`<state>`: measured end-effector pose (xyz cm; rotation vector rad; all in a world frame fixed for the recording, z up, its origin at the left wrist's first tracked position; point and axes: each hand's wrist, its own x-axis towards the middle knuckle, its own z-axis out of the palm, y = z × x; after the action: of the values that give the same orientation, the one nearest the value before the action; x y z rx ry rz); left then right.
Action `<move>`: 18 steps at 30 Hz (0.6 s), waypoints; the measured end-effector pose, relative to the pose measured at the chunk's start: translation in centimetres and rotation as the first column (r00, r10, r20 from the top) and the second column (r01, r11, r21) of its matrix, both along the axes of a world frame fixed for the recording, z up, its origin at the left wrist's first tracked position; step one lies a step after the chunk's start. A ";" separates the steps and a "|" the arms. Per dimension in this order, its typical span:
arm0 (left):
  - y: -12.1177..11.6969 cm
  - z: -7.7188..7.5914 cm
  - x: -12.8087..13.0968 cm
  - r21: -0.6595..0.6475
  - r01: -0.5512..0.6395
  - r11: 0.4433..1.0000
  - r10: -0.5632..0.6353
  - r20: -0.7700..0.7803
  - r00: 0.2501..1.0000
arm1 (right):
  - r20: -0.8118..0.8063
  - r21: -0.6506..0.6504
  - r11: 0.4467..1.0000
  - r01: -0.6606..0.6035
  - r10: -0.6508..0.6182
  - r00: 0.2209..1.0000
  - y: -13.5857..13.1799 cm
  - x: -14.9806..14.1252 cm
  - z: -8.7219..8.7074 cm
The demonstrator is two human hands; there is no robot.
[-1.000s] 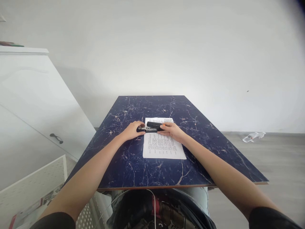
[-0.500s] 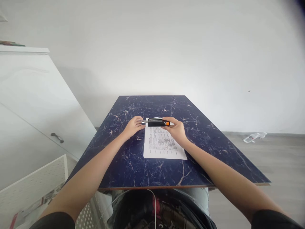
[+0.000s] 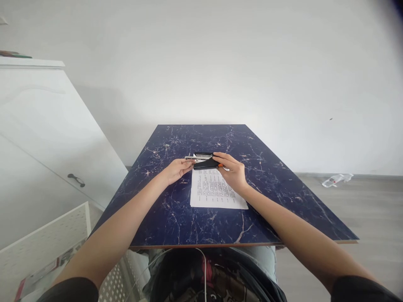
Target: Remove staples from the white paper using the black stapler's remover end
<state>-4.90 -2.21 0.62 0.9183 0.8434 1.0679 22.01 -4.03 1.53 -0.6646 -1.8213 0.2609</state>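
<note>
A black stapler (image 3: 204, 162) with an orange part is held over the upper end of some printed paper sheets (image 3: 217, 193). Its jaws are spread apart, and a silver metal strip (image 3: 190, 158) sticks out between them to the left. My right hand (image 3: 232, 170) grips the stapler's right end, fingers along the top edge and thumb below. At the left end, my left hand (image 3: 178, 170) pinches the stapler close to the metal strip; its fingertips partly hide the contact. Whether staples lie inside is too small to tell.
The papers lie on a dark blue marbled table (image 3: 163, 218). A white cabinet (image 3: 56, 126) stands at the left, with a white perforated rack (image 3: 44, 235) below it. A clear plastic item (image 3: 336, 180) lies on the floor by the wall at right. A white cable (image 3: 205, 268) hangs over my lap.
The stapler has turned and its jaws have spread, showing more of the metal strip. My left hand has shifted slightly down and right, fingers closer together. The papers stay in place.
</note>
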 end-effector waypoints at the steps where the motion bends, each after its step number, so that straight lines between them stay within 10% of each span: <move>1: 0.0 -0.1 0.0 -0.001 -0.015 1.000 0.015 -0.007 1.000 | -0.031 -0.039 0.999 -0.001 -0.001 1.000 0.0 0.0 0.1; 5: 0.1 -0.1 -0.1 0.075 -0.132 0.988 0.137 -0.063 0.989 | -0.255 -0.358 0.933 -0.033 -0.063 0.965 0.6 0.4 0.2; 9: 0.0 0.2 -0.5 0.237 -0.258 0.937 0.296 -0.139 0.945 | -0.442 -0.693 0.667 -0.274 -0.092 0.892 1.6 1.4 -0.2; 13: -0.4 0.8 -0.6 0.366 -0.255 0.895 0.348 -0.213 0.913 | -0.477 -0.789 0.474 -0.390 -0.075 0.876 2.0 1.9 -0.8; 18: -1.2 1.4 0.0 0.466 -0.096 0.880 0.262 -0.305 0.916 | -0.437 -0.837 0.397 -0.378 -0.069 0.897 2.1 1.4 -1.4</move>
<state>-4.89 -3.38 2.04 1.4774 1.0239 1.3092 23.38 -1.94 0.11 -1.0732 -1.1809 1.5304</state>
